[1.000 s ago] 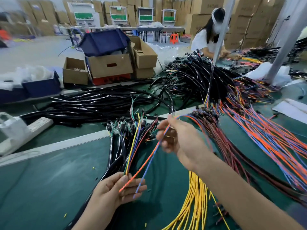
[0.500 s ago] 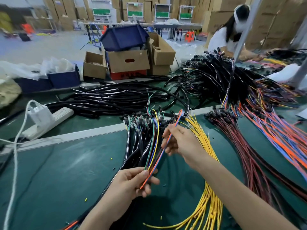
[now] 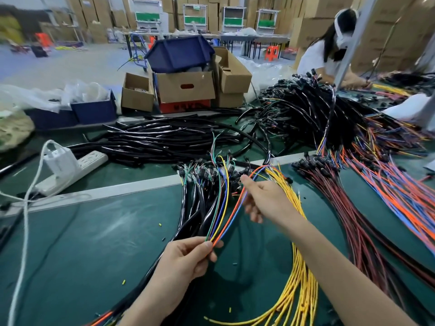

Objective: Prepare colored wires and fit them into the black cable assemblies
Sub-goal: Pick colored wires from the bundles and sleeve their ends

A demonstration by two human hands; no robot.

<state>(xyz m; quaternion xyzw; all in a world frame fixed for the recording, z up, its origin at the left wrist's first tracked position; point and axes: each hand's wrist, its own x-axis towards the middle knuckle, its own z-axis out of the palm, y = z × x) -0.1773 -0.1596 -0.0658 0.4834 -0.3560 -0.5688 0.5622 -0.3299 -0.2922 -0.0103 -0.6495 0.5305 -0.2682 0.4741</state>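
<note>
My left hand (image 3: 186, 262) pinches the near ends of several thin wires: green, yellow, blue and an orange and blue pair (image 3: 231, 215). The orange and blue pair runs up through the fingers of my right hand (image 3: 263, 198), which holds it loosely and arches over toward the yellow wire bundle (image 3: 299, 274). The green, yellow and blue wires (image 3: 220, 196) rise from a bundle of black cable assemblies (image 3: 200, 198) lying on the green table (image 3: 94, 243) just left of my hands. Their connector ends (image 3: 207, 171) fan out at the far side.
A heap of black cables (image 3: 164, 140) lies behind. Red-brown wires (image 3: 348, 208) and orange and blue wires (image 3: 395, 184) spread at the right. A white power strip (image 3: 77, 168) with cord sits left. Cardboard boxes (image 3: 186, 87) stand beyond. A person (image 3: 329, 50) works at the far right.
The view has swung right and down. My right hand slid up along the orange and blue pair, bringing it beside the green, yellow and blue wires. My left hand now pinches them all together.
</note>
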